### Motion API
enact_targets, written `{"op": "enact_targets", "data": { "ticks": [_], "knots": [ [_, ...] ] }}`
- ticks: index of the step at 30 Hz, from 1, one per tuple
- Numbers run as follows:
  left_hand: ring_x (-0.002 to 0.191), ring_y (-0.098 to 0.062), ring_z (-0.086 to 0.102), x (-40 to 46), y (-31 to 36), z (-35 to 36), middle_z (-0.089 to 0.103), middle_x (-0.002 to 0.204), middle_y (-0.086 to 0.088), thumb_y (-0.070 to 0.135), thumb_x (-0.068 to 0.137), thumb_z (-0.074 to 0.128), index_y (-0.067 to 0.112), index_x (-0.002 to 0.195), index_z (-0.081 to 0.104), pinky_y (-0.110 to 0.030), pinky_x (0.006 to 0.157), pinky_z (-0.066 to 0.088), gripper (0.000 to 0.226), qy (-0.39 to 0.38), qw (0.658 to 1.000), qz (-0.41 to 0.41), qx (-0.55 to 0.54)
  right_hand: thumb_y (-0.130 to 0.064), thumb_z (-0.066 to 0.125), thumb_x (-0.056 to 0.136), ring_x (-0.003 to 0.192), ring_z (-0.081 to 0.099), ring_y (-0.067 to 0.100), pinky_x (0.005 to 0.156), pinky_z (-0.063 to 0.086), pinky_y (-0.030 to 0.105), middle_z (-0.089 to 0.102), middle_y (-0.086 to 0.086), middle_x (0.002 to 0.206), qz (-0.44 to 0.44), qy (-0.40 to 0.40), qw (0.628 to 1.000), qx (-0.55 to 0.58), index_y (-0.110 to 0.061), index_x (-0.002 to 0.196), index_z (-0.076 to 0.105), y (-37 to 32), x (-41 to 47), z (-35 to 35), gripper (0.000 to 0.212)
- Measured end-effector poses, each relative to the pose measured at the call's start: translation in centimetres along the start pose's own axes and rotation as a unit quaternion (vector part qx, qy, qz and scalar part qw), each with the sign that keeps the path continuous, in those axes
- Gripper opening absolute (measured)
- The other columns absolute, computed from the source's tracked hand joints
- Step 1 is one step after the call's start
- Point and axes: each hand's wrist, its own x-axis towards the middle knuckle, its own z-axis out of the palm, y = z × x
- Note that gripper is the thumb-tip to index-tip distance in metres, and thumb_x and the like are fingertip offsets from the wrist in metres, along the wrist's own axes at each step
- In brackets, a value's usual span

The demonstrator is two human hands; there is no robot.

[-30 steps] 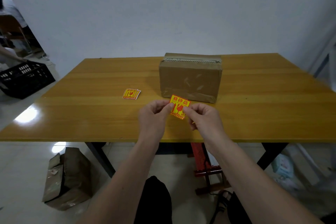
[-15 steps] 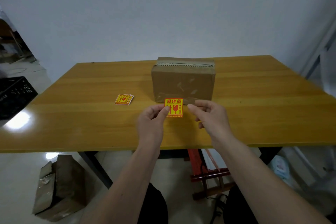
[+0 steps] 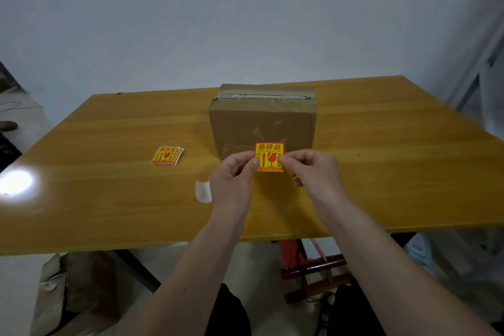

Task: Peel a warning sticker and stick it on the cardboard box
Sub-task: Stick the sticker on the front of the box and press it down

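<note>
the sticker is a thin, light square, floppy and probably tacky on its back, so it is best held by its side edges, where fingers cover little glue. it hangs upright in the air in front of the lower face of the cardboard box, not clearly touching it. the left hand pinches its left edge between thumb and forefinger, the other fingers curled. the right hand pinches the right edge the same way. a pale scrap, likely the backing, lies on the tabletop; spare stickers sit further left.
</note>
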Motion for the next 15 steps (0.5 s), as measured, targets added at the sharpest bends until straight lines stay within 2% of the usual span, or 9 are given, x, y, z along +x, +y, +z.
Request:
{"op": "enact_targets", "data": {
  "ticks": [5,8,10,12,13,15],
  "knots": [
    [0.092,-0.005,0.066,1.0,-0.7,1.0,0.072,0.091,0.009,0.011,0.088,0.063,0.027,0.09,0.068,-0.014,0.075,0.048,0.017,-0.001,1.0,-0.005,0.028,-0.016,0.069,0.082,0.062,0.051,0.008,0.056,0.041,0.021,0.064,0.002,0.072,-0.016,0.015,1.0,-0.012,-0.014,0.074,0.07,0.8,1.5,0.0,0.008],
    [0.102,-0.007,0.064,1.5,-1.0,1.4,0.073,0.095,0.011,0.012,0.089,0.061,0.023,0.115,0.062,-0.023,0.089,0.047,0.028,-0.001,0.998,0.006,0.066,-0.015,0.071,0.08,0.074,0.059,0.015,0.066,0.047,0.026,0.068,0.007,0.084,-0.039,0.042,0.998,-0.015,-0.02,0.069,0.069,1.4,2.5,-0.1,0.012],
    [0.102,-0.005,0.061,2.0,-1.2,1.7,0.072,0.101,0.01,0.013,0.09,0.061,0.023,0.129,0.051,-0.022,0.089,0.045,0.042,0.007,0.996,0.014,0.092,-0.016,0.073,0.078,0.087,0.062,0.022,0.077,0.051,0.032,0.066,0.014,0.098,-0.049,0.08,0.995,-0.021,-0.024,0.066,0.067,1.7,3.1,-0.2,0.016],
    [0.1,-0.006,0.06,2.6,-1.1,2.0,0.066,0.113,0.005,0.009,0.088,0.062,0.022,0.129,0.05,-0.024,0.086,0.05,0.045,0.031,0.991,0.046,0.124,-0.017,0.073,0.078,0.091,0.058,0.02,0.079,0.05,0.028,0.06,0.012,0.108,-0.052,0.111,0.992,-0.029,-0.025,0.067,0.066,1.7,3.4,-0.4,0.015],
    [0.103,-0.007,0.058,2.8,-1.0,2.1,0.061,0.12,0.003,0.007,0.086,0.062,0.022,0.128,0.051,-0.027,0.089,0.051,0.046,0.045,0.984,0.075,0.156,-0.018,0.072,0.079,0.093,0.055,0.018,0.077,0.048,0.024,0.056,0.01,0.11,-0.052,0.119,0.991,-0.036,-0.025,0.068,0.066,1.7,3.5,-0.6,0.015],
    [0.115,-0.011,0.049,3.1,-0.7,2.3,0.052,0.128,0.003,0.004,0.085,0.062,0.024,0.128,0.051,-0.024,0.097,0.043,0.049,0.071,0.958,0.146,0.239,-0.021,0.072,0.08,0.1,0.05,0.017,0.079,0.046,0.021,0.049,0.004,0.113,-0.05,0.123,0.99,-0.052,-0.027,0.069,0.065,1.7,3.8,-1.1,0.014]
  ]
}}
